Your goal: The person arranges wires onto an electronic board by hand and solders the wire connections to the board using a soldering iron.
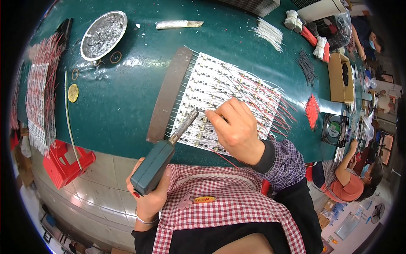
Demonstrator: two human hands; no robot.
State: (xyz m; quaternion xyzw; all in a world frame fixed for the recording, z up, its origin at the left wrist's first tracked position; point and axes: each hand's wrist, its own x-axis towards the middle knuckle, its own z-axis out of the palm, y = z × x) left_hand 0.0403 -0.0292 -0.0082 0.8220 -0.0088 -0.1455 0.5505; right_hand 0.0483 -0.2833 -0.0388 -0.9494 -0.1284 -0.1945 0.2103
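Note:
In my left hand [153, 199] is a dark green soldering gun [153, 166], its fingers wrapped round the body. The gun's metal tip reaches over a white panel of small circuit boards [198, 86] that lies tilted on the table. Close to that tip, my right hand [239, 131] is closed in a pinch just above the panel; what it pinches is hidden by the fingers. Red and black wires [260, 91] trail across the boards and off their right side. Along the panel's left edge lies a flat brown bar [170, 93], with thin wires or pins between the two.
A metal bowl of silvery scraps [86, 44] stands at the far left of the green table [118, 114]. Wired board panels [39, 93] lie left. To the right are wire bundles [312, 111], a cardboard box [341, 82] and a fan [335, 130]. A red stool [63, 167] stands below; co-workers sit right.

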